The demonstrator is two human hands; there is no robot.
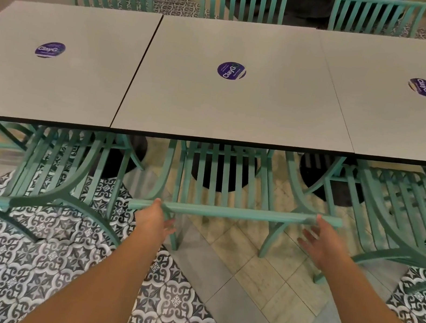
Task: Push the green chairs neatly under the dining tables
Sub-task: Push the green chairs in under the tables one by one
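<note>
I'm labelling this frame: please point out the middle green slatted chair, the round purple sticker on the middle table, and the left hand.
Middle green slatted chair (237,212): head view, top rail.
Round purple sticker (231,70): head view, centre.
Left hand (154,218): head view, back of hand.

1. Soft, even indoor light fills the view; nothing is harshly bright or dark.
2. The white table tops show a faint, diffuse sheen rather than hard glare.
3. Beneath the table it is dimmer, and the round black bases merge into shadow.
4. Wide-angle distortion bends the table edge and splays the green chairs outward left and right of the table.
5. The left hand and right hand look slightly smeared.
6. Round purple stickers on the table read softly, small print illegible.
</note>
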